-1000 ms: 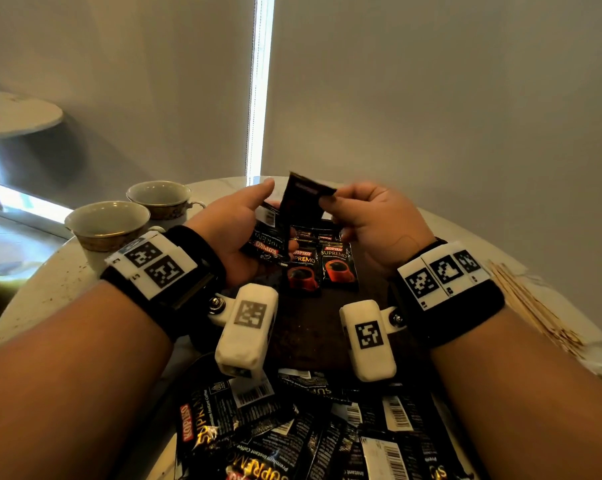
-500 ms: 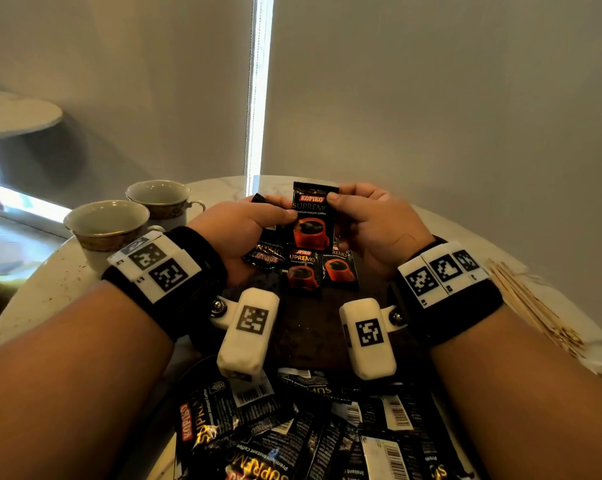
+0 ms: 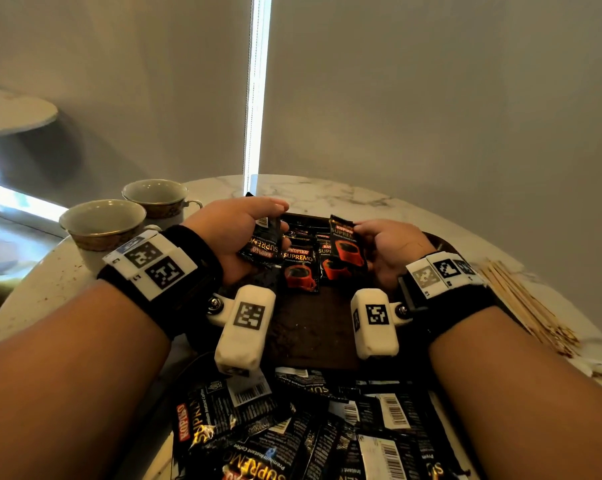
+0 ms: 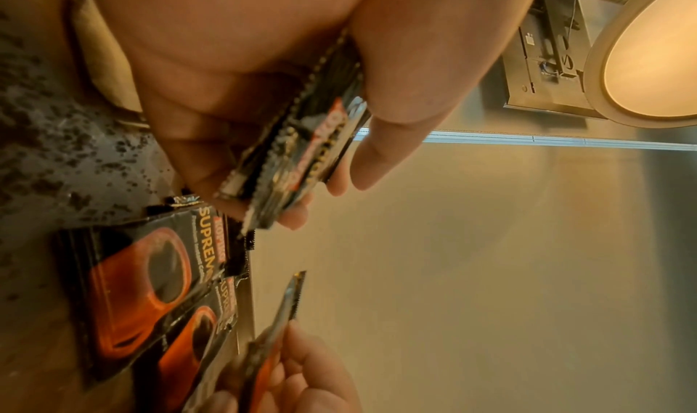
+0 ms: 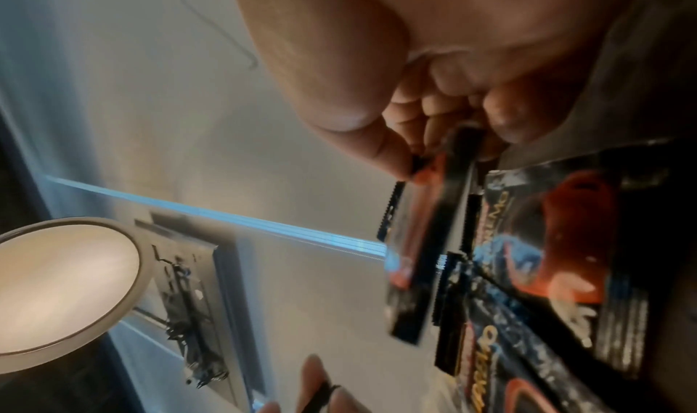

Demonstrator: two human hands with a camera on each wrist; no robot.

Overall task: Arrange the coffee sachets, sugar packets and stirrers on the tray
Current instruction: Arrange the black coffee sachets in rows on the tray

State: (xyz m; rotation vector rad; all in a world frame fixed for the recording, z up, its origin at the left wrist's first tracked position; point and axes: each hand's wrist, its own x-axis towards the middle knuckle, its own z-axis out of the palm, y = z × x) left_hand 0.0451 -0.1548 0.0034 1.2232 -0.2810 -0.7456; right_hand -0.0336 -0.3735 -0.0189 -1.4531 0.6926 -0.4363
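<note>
Nearest the person: a loose heap of coffee sachets on the table edge, overlapping, many barcode side up. Unsorted stock.

Beyond it, the dark tray. Near half bare; a short row of sachets lies face up at its far half, edges overlapping.

Left hand over the tray's far left, thumb and fingers curled round a small stack of sachets, several thick in the wrist view. Right hand pinches a single sachet by its edge, upright, just above the right end of the row.

Stirrers lie in a bundle on the table, right of the tray. Two cups stand left. No sugar packets identifiable.

Risks, as judged:
- Held stack is glossy foil; a loosened thumb could let the pile fan out and drop onto the laid row.
- Setting the single sachet down may nudge its neighbours, since they already overlap.
- Either wrist camera hangs low over the tray and heap; a sweep back could drag sachets off the table edge.
- Right forearm passes near the stirrers; a brush could scatter them.
</note>
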